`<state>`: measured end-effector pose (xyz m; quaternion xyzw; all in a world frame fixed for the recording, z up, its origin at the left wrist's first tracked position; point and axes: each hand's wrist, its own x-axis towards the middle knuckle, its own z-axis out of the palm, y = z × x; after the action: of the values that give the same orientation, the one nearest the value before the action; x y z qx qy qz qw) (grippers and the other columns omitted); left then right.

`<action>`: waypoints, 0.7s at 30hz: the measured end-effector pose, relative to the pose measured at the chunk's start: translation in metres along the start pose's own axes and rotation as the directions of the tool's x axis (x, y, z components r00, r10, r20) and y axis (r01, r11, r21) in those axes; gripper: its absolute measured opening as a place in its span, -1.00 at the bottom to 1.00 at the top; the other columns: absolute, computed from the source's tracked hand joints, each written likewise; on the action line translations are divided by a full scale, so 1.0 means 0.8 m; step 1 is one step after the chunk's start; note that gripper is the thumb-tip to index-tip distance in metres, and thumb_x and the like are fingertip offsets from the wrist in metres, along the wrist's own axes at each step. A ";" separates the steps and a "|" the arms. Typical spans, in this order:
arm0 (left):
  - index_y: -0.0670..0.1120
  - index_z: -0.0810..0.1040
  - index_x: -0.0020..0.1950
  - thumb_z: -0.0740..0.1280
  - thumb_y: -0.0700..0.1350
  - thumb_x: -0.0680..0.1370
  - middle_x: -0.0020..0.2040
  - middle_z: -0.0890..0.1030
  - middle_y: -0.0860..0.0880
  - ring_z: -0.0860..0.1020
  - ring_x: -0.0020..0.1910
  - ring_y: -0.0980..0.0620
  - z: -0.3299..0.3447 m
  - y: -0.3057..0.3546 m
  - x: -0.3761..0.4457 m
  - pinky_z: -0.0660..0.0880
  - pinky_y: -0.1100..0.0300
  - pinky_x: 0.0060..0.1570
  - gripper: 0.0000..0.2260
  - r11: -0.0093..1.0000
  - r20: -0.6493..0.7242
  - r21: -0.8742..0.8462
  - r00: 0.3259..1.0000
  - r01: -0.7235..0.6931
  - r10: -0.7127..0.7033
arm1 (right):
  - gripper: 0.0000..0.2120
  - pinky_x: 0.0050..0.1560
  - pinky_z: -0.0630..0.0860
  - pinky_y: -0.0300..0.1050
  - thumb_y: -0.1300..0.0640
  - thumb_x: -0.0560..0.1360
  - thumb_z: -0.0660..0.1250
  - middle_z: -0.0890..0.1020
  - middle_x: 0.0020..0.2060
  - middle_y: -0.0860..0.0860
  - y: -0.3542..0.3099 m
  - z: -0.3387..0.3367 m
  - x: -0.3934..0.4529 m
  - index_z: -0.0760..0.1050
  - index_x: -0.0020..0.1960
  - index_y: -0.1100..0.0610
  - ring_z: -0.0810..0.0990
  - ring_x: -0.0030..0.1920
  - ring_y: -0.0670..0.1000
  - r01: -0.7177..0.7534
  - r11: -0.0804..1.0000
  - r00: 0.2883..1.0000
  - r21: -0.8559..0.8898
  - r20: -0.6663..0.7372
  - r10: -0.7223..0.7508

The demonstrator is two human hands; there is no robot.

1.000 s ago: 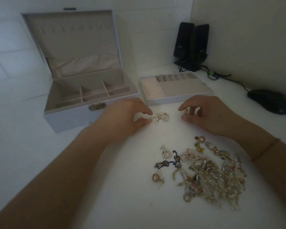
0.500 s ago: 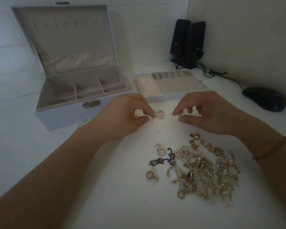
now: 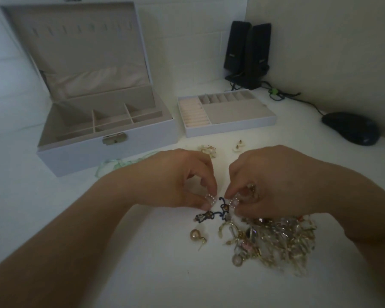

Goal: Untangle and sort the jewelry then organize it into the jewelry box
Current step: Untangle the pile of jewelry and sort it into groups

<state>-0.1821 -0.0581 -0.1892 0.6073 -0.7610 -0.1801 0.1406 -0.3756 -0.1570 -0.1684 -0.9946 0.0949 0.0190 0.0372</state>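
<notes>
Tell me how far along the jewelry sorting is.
Barely started. Two pieces lie set apart near the removable tray: a pearl cluster and a white earring. The left hand and right hand each pinch a small beaded earring. The tangled pile remains, and the jewelry box compartments look empty.

Two hands, the left hand and right hand, at frame centre; one open jewelry box upper left; one removable tray beside it; two black speakers at top; one mouse far right; one tangled jewelry pile lower right; one loose pearl earring beside the pile.
</notes>
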 end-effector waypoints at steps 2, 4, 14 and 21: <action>0.13 0.64 -0.08 0.53 0.07 0.40 -0.08 0.59 0.17 0.54 -0.14 0.10 0.000 -0.001 0.000 0.50 0.18 -0.13 -0.85 0.999 -0.020 -0.052 1.000 0.010 -0.011 | -0.76 -0.02 0.50 -0.12 -0.21 0.43 0.27 0.52 -0.16 -0.21 -0.004 0.000 -0.001 0.55 0.06 -0.23 0.47 -0.05 -0.18 -0.006 1.000 1.000 -0.022 -0.020 0.005; 0.09 0.64 -0.13 0.53 0.00 0.42 -0.14 0.63 0.13 0.54 -0.23 0.06 0.000 -0.001 0.000 0.50 0.20 -0.21 -0.89 0.994 -0.056 -0.109 0.998 0.024 -0.031 | -0.83 -0.03 0.49 -0.14 -0.19 0.43 0.30 0.50 -0.17 -0.21 -0.002 0.001 -0.001 0.53 0.00 -0.22 0.46 -0.06 -0.19 -0.015 1.000 1.000 0.000 -0.019 0.015; -0.28 0.63 -0.10 0.51 -0.29 0.39 -0.29 0.69 -0.19 0.68 -0.31 -0.02 0.002 0.013 0.011 0.61 0.24 -0.26 -0.87 0.676 -0.203 -0.726 0.901 0.124 -0.383 | -0.92 -0.35 0.44 -0.44 0.15 0.39 0.49 0.66 -0.35 -0.10 0.005 -0.006 0.011 0.60 -0.19 0.03 0.59 -0.39 -0.20 -0.032 0.691 0.904 0.722 -0.273 0.328; -0.26 0.63 -0.15 0.51 -0.35 0.37 -0.27 0.70 -0.19 0.69 -0.30 -0.02 0.014 0.033 0.021 0.64 0.22 -0.24 -0.88 0.633 -0.348 -0.774 0.834 0.002 -0.428 | -0.91 -0.31 0.60 -0.21 0.24 0.44 0.44 0.69 -0.35 0.05 0.013 0.003 0.018 0.64 -0.05 0.14 0.66 -0.37 0.00 -0.047 0.582 0.856 0.812 -0.268 0.443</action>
<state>-0.2137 -0.0678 -0.1878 0.6092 -0.4731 -0.3274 0.5458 -0.3634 -0.1700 -0.1725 -0.8297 0.2398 -0.2463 0.4398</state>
